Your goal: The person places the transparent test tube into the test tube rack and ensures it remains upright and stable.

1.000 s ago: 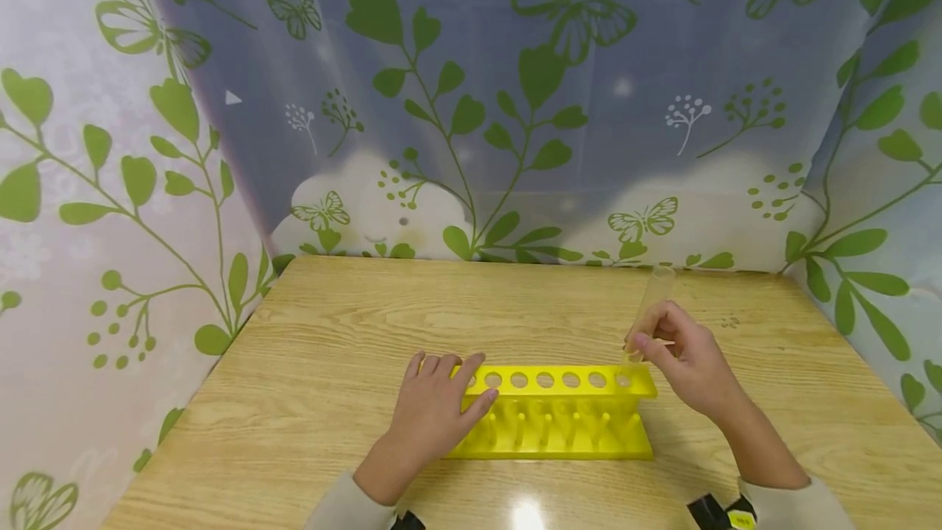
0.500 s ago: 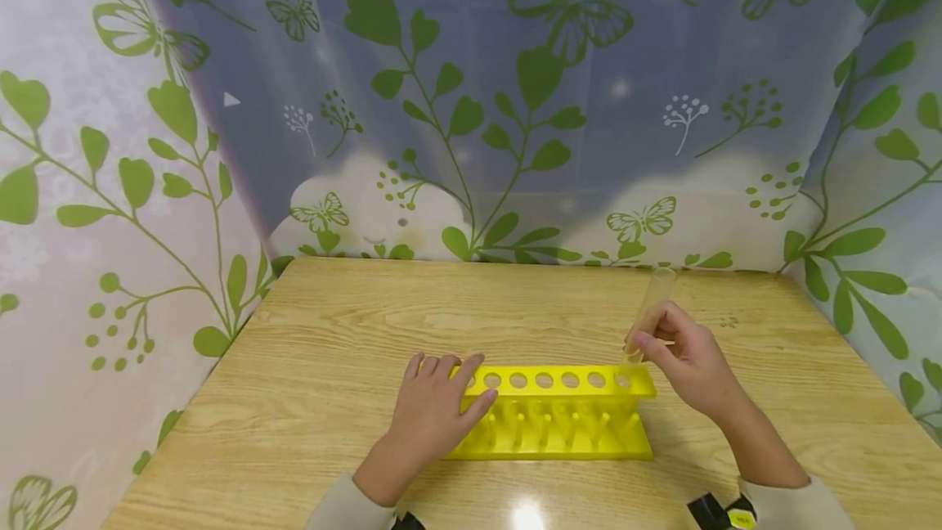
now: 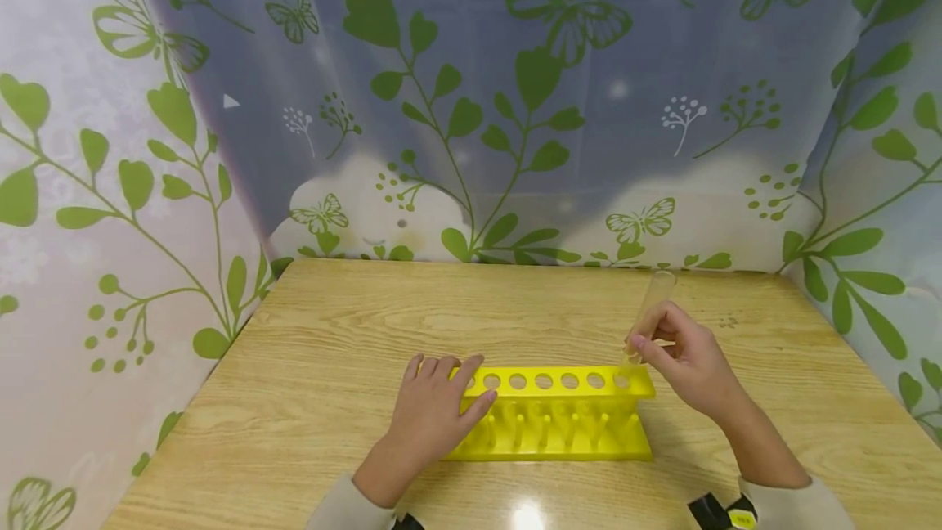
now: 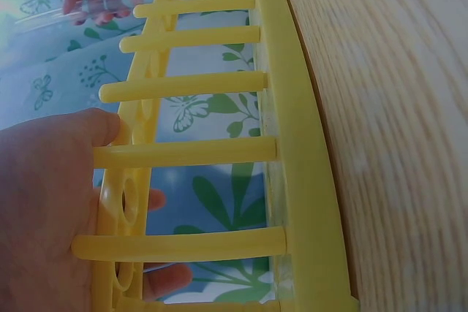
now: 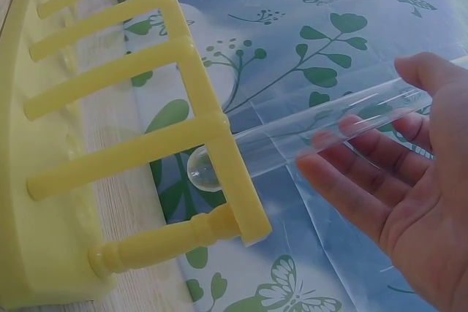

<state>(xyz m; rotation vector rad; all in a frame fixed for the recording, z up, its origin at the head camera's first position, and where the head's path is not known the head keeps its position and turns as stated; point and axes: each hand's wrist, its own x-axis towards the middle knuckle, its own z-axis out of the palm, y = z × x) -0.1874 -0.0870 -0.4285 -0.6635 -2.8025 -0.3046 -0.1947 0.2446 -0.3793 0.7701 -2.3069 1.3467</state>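
A yellow test tube rack [image 3: 545, 455] stands on the table, with a row of holes along its top bar and pegs below. My left hand [image 3: 434, 407] grips the top bar at its left end. The left wrist view shows the thumb on the near side and fingertips [image 4: 168, 280] behind the bar. My right hand [image 3: 684, 358] holds a clear glass test tube [image 5: 292, 126] between thumb and fingers, tilted, open end up and away. Its rounded bottom shows just beyond the rack's top bar [image 5: 245, 213] in the right wrist view, at the rightmost hole.
The wooden table [image 3: 353, 309] runs back to a curtain [image 3: 471, 105] printed with leaves and butterflies. Similar cloth hangs at both sides. A black wrist mount [image 3: 710, 511] sits at the right cuff.
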